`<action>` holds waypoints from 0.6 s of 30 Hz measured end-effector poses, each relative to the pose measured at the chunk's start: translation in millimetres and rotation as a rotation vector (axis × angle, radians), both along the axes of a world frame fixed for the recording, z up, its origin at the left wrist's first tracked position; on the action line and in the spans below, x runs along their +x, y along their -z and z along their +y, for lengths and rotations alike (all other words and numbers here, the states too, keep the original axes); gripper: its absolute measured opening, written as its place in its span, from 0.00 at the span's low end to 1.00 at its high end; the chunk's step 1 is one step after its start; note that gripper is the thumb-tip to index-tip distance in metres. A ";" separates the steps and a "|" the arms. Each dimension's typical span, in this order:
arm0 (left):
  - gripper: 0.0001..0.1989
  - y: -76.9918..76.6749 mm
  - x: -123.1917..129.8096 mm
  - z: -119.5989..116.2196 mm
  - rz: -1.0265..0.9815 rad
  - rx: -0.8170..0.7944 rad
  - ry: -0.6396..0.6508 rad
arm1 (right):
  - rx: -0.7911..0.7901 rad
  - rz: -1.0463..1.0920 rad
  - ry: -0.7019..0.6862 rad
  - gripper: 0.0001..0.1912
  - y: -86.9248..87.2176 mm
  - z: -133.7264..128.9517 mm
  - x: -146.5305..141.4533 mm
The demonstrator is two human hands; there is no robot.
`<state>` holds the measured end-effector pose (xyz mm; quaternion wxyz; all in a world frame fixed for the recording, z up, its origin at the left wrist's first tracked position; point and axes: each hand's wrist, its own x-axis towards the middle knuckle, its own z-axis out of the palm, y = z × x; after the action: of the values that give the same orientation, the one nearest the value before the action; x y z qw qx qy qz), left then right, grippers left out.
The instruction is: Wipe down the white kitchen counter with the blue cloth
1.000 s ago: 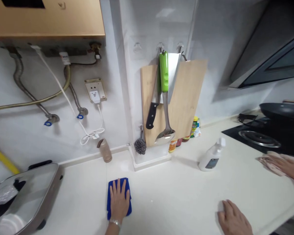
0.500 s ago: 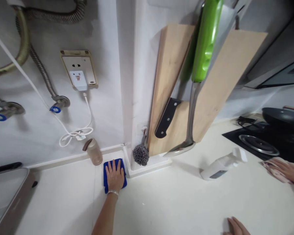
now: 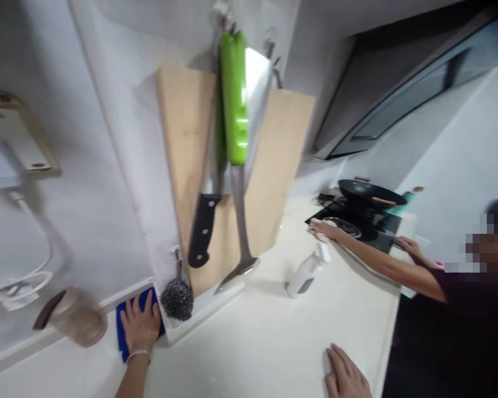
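Observation:
My left hand (image 3: 140, 326) lies flat, fingers spread, on a folded blue cloth (image 3: 122, 338). The cloth is on the white counter, in the corner against the wall and a raised ledge. Just right of it a steel-wire scrubber (image 3: 177, 299) hangs from a hook. A translucent brownish jug (image 3: 81, 318) stands to the left of the cloth. At the bottom of the view, my right hand (image 3: 345, 376) rests on the counter (image 3: 240, 354), fingers extended and close together, with nothing seen in it; its lower part is cut off.
A wooden cutting board (image 3: 274, 166), a black-handled knife (image 3: 202, 232) and a green-handled spatula (image 3: 234, 105) hang on the wall. A white spray bottle (image 3: 306, 275) stands on the counter. At right, a co-worker (image 3: 477, 320) presses a pale cloth (image 3: 318, 235) beside the stove, which bears a wok (image 3: 369, 192).
The view has swung to the right, bringing the co-worker's body and more of the stove into sight. My left hand stays on the blue cloth in the corner.

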<state>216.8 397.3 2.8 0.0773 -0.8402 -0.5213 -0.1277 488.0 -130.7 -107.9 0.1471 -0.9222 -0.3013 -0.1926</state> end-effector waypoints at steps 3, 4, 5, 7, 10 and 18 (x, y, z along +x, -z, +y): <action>0.27 2.4 -5.4 -3.0 0.074 0.032 0.017 | 0.013 -0.015 -0.012 0.26 0.0 3.3 0.0; 0.27 3.3 -7.4 -6.0 0.093 0.044 0.011 | 0.017 -0.017 -0.014 0.25 -0.8 4.4 -0.2; 0.27 4.0 -9.8 -10.4 0.107 0.060 0.006 | 0.024 -0.022 -0.012 0.25 -1.9 5.6 -0.8; 0.27 4.6 -15.8 -22.9 0.121 0.114 0.003 | 0.045 -0.035 -0.006 0.25 -4.9 8.2 -2.9; 0.27 5.1 -27.4 -47.9 0.106 0.224 0.010 | 0.075 -0.047 -0.004 0.25 -9.9 11.9 -7.2; 0.28 19.9 -59.2 -108.2 -0.014 0.249 0.092 | 0.115 -0.058 0.004 0.24 -23.7 19.2 -13.2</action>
<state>157.6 289.2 -17.1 0.1713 -0.8461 -0.4630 -0.2009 474.8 -111.5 -84.2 0.1905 -0.9068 -0.2921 -0.2366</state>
